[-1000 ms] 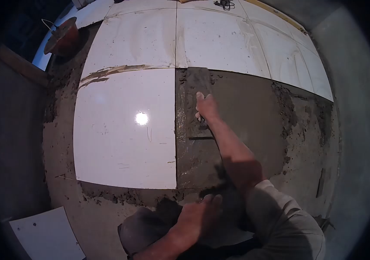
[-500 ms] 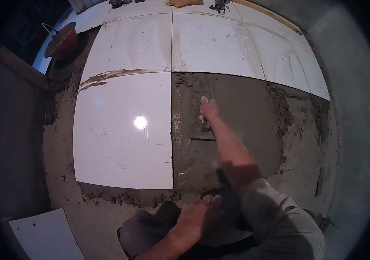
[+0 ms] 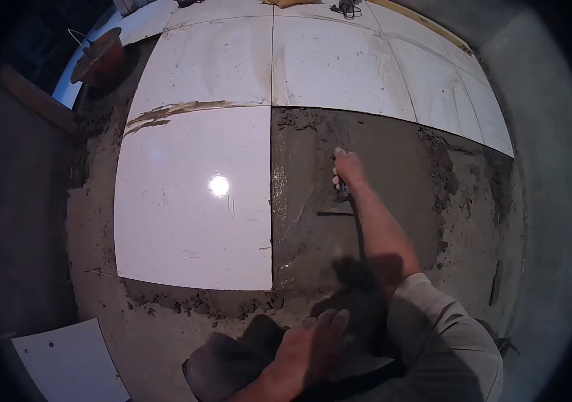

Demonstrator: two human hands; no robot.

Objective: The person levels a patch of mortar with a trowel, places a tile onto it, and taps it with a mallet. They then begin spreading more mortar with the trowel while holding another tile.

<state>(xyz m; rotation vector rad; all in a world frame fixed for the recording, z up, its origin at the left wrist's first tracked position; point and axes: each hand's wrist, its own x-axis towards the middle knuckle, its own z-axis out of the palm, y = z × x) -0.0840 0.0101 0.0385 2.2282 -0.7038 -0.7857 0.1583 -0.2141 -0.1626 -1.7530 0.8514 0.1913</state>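
Note:
My right hand (image 3: 349,169) is closed round the handle of a flat rectangular trowel (image 3: 328,205). Its mortar-smeared blade lies against the wet grey mortar bed (image 3: 393,174), a short way right of a glossy white tile (image 3: 185,201). Much of the handle is hidden by my fingers. My left hand (image 3: 309,348) rests low in front, near my bent knee, its fingers loosely extended and nothing seen in them.
Laid white tiles (image 3: 339,63) run along the back. A mortar-caked bucket (image 3: 102,63) stands back left. A smaller white tile piece (image 3: 72,358) lies front left. Rough mortar crumbs (image 3: 443,167) edge the bed, and a wall (image 3: 547,201) rises at right.
My right hand and the trowel have moved a little to the right over the mortar, away from the glossy tile. My left hand's fingers have straightened slightly.

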